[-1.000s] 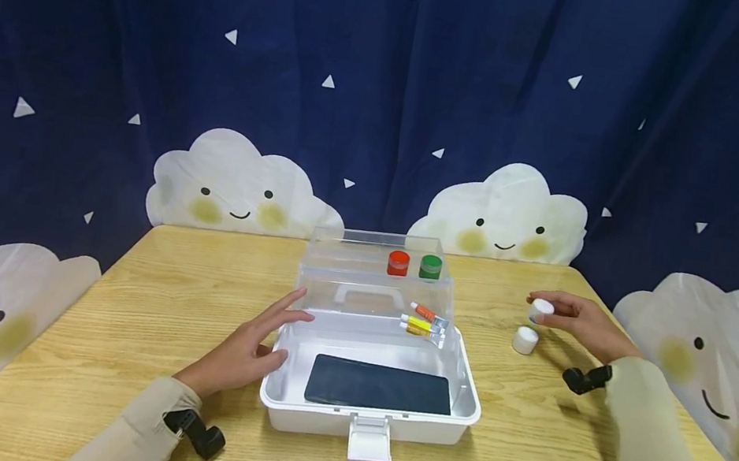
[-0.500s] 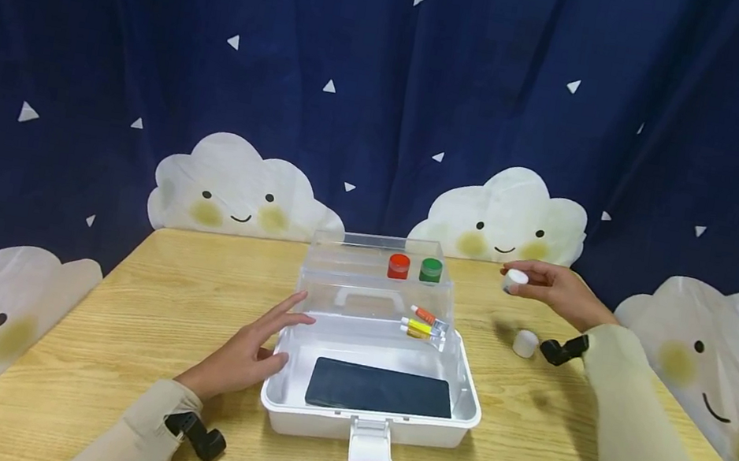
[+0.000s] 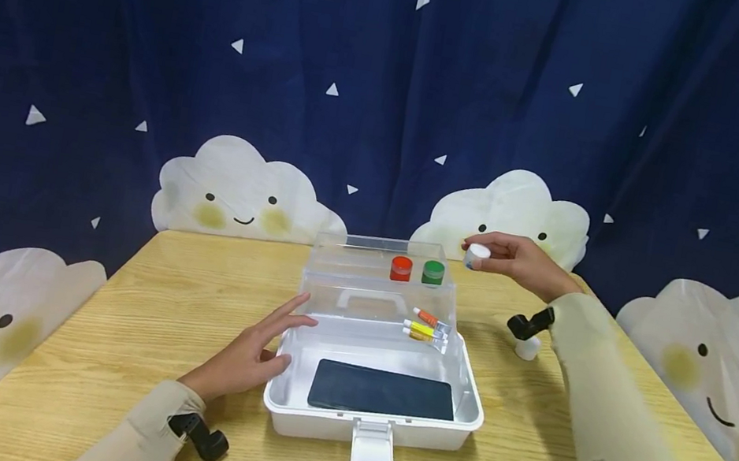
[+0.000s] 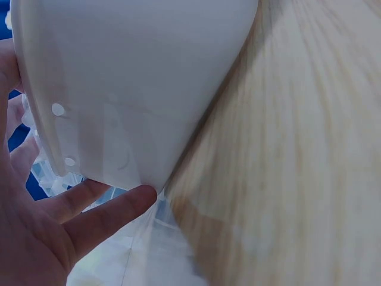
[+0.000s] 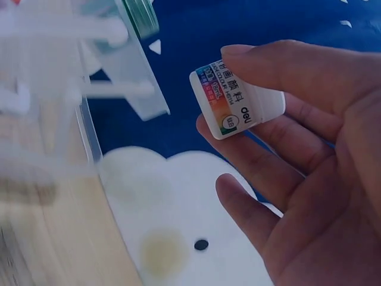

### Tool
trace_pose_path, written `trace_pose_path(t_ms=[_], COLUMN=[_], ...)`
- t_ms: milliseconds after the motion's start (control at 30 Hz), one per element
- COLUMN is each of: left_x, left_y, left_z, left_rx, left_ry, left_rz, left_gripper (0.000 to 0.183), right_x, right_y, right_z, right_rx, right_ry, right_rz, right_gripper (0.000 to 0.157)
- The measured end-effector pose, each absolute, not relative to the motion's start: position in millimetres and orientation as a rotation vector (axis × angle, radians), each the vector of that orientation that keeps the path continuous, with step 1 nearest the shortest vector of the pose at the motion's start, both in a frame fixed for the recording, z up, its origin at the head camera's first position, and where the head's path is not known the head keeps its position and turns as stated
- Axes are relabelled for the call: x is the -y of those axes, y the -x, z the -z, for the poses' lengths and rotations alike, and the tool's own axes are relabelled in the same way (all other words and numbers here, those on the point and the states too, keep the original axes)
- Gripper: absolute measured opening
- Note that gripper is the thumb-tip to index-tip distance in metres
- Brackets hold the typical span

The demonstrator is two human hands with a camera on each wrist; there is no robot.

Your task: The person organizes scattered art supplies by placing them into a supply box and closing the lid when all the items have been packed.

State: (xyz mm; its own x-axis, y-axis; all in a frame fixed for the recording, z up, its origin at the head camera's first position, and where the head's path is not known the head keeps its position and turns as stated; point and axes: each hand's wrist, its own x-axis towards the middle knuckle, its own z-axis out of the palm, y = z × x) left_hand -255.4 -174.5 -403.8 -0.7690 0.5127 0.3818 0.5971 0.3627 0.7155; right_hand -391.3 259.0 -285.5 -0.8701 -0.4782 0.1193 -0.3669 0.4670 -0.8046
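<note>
Here's my right hand (image 3: 522, 263), up in the air on the far side of the table (image 3: 212, 279), fingers bent, and it has a white paint jar (image 3: 478, 256) pinched tight between thumb and fingertips! From the right wrist I can read the label, bright rainbow colours facing me, thumb pressed along one side and fingers supporting the other. The jar sits at that hand's tips, well apart from my left hand.

Over to the left hand (image 3: 242, 361): fingers spread and nearly straight, gripping nothing, just resting at the near end of the white box (image 3: 369, 428). The left wrist view has fingertips touching its end wall.

To the left of the right hand, a green jar (image 3: 433, 273) and a red jar (image 3: 401, 269) show at the clear raised section (image 3: 361, 285). Paint tubes (image 3: 424, 329) lie together between my two hands, nearer the right. A dark slab (image 3: 383, 393) lies flat in the box, just right of the left thumb. And below the right wrist, a second white jar (image 3: 527, 350) stands on the table, partly hidden by the black wrist camera (image 3: 527, 326).
</note>
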Motion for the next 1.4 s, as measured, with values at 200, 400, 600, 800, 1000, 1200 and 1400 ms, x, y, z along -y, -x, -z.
trace_pose_path(t_ms=[200, 400, 600, 800, 1000, 1200, 1400], left_x=[174, 174, 174, 174, 174, 170, 166], left_y=[257, 257, 259, 259, 258, 245, 234], left_z=[405, 405, 407, 407, 406, 390, 375], left_rx=[2.525, 2.522, 2.517, 2.519, 2.517, 2.512, 2.550], left_ry=[1.015, 1.018, 1.024, 1.027, 1.025, 1.026, 1.016], left_rz=[1.372, 1.361, 1.349, 1.360, 1.354, 1.344, 1.349], left_gripper=[0.062, 0.061, 0.062, 0.061, 0.061, 0.058, 0.056], right_x=[-232, -203, -183, -164, -148, -134, -124], right_y=[394, 390, 393, 394, 393, 392, 392], right_z=[277, 267, 266, 269, 272, 273, 277], right_rx=[-2.565, -2.540, -2.540, -2.492, -2.463, -2.463, -2.462], right_ry=[0.828, 0.840, 0.833, 0.910, 0.966, 0.991, 0.993], right_rz=[1.322, 1.281, 1.241, 1.238, 1.217, 1.184, 1.170], right_gripper=[0.046, 0.045, 0.050, 0.044, 0.041, 0.036, 0.036])
